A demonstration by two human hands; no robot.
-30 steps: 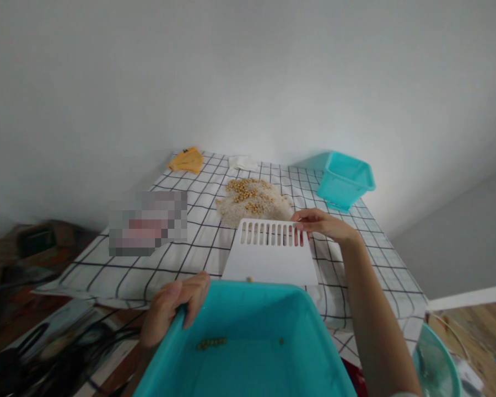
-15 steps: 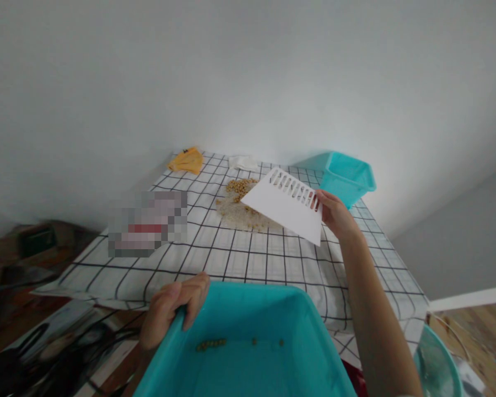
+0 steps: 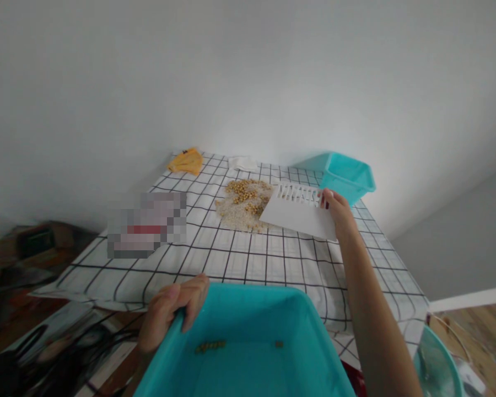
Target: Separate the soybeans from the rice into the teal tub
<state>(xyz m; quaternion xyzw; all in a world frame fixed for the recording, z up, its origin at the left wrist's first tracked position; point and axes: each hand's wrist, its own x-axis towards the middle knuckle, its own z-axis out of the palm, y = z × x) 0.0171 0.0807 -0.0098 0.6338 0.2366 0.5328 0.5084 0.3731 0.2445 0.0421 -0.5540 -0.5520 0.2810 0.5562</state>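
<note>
At far left, dark clutter [image 3: 82, 342] beside the bench is too dim to make out. Next, an item [image 3: 146, 226] on the bench is masked by coarse blocks, its nature unreadable. Beyond it lies a crumpled orange piece [image 3: 187, 161], perhaps cloth or a packet. In the foreground, the fingers of the left hand [image 3: 177, 309] are closed over the left rim of a turquoise tub [image 3: 248, 375], whose near end is cut off below; a few blurred beans [image 3: 210, 346] lie inside. At centre, a mixed heap [image 3: 242, 212] of pale grains and yellow beans spreads before a small white cloth [image 3: 242, 163]. A white slotted sheet [image 3: 297, 218] covers the heap's right edge; contact there cannot be told. The right hand [image 3: 339, 215] grips its slotted end at the right, some fingers hidden. Behind stands a turquoise basket [image 3: 349, 176].

The bench wears a white, black-checked tablecloth [image 3: 215, 256] and meets a plain grey wall [image 3: 248, 82]. At lower right, a clear container [image 3: 436, 364], partly cropped, stands by wooden flooring [image 3: 479, 336].
</note>
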